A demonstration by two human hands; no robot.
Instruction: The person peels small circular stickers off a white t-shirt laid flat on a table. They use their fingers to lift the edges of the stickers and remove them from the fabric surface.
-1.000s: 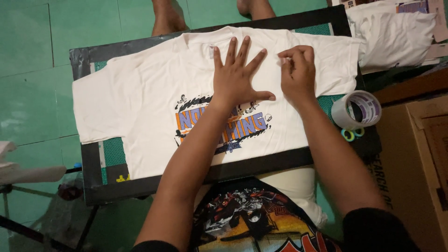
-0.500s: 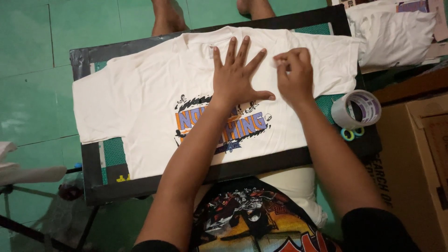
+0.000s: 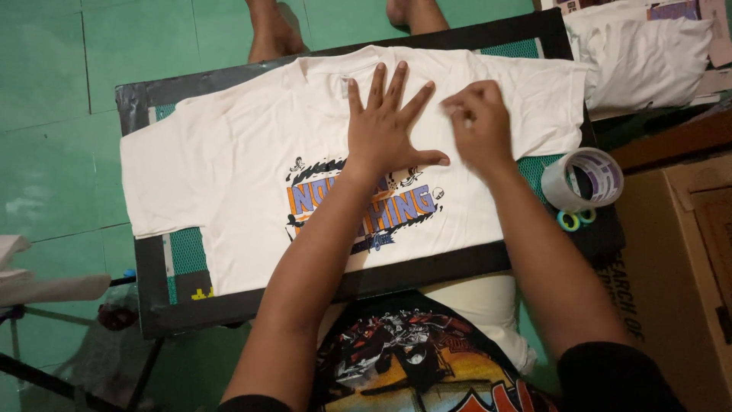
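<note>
Nearest, black-edged board [image 3: 427, 268] bearing white printed T-shirt [image 3: 229, 175], laid flat across it, hem hanging off the near edge. Left hand [image 3: 383, 133] splayed, fingers released, pressing the chest; right hand [image 3: 479, 128] pinched shut on cloth beside it. Risk, as judged: a pull against the pinned cloth wrinkles it; tape roll [image 3: 583, 179] near the wrist could be knocked off.
</note>
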